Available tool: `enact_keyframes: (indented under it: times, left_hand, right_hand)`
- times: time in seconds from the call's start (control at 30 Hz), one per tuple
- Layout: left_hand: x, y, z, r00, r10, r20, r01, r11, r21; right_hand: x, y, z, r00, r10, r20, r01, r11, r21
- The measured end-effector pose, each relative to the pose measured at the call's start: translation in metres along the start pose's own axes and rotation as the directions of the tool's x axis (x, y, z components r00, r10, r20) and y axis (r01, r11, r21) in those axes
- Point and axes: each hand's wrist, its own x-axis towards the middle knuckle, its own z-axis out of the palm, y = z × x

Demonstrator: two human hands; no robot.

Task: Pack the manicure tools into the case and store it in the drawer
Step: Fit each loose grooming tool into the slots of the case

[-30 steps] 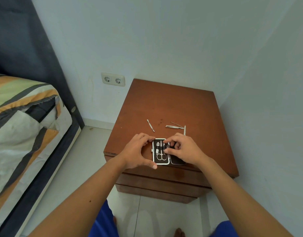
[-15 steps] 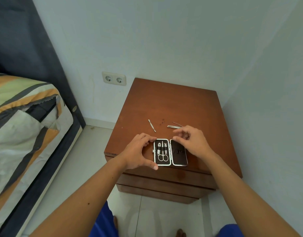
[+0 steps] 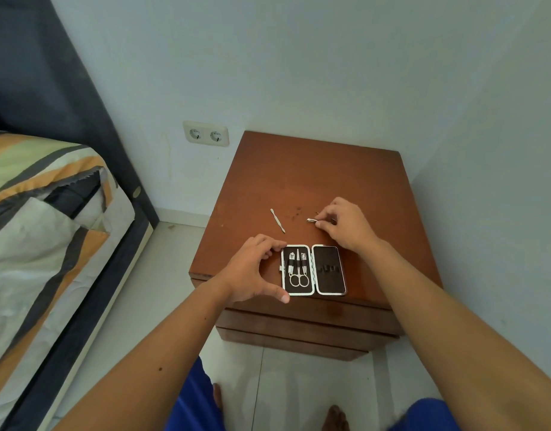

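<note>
The black manicure case (image 3: 328,270) lies open near the front edge of the brown nightstand (image 3: 314,181). Its left half holds scissors (image 3: 298,275) and other small tools under straps; its right half shows only bare straps. My left hand (image 3: 252,272) curls around the case's left edge, steadying it. My right hand (image 3: 345,225) is behind the case, fingers pinched on a small metal tool (image 3: 311,220) whose tip sticks out to the left. A thin metal cuticle pusher (image 3: 277,220) lies loose on the top, left of that hand.
Shut drawer fronts (image 3: 308,321) sit below the nightstand top. A bed with a striped cover (image 3: 44,228) stands to the left, with a strip of tiled floor between. A double wall socket (image 3: 205,133) is behind. The wall runs close along the right side.
My right hand left the case, moved back and to the right, and pinched a metal tool lying there. My left hand stayed at the case's left edge.
</note>
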Motion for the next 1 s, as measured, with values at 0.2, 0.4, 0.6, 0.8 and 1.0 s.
enact_keyframes:
  times: [0.2,0.4,0.6,0.8,1.0]
  left_hand:
    - [-0.001,0.001,0.0,1.0,0.004,-0.002,-0.004,1.0,0.018]
    - [-0.002,0.003,-0.001,1.0,-0.007,-0.007,0.007,1.0,0.016]
    - [-0.002,0.004,0.0,1.0,0.003,-0.009,-0.003,1.0,0.027]
    - [-0.002,0.003,0.0,1.0,0.014,-0.019,-0.014,0.999,0.036]
    - [-0.001,0.002,0.001,1.0,0.016,-0.023,-0.015,0.999,0.04]
  right_hand:
    - [-0.011,-0.009,-0.008,0.998,0.049,-0.044,-0.038,0.975,0.218]
    - [-0.034,-0.013,-0.027,0.99,0.052,0.131,-0.12,0.801,0.586]
    - [-0.052,0.002,-0.018,0.986,0.017,0.166,-0.111,0.812,0.573]
    - [-0.06,0.009,-0.004,0.997,0.046,0.057,-0.07,0.822,0.566]
    - [-0.058,0.009,0.003,0.997,0.071,0.026,-0.074,0.83,0.552]
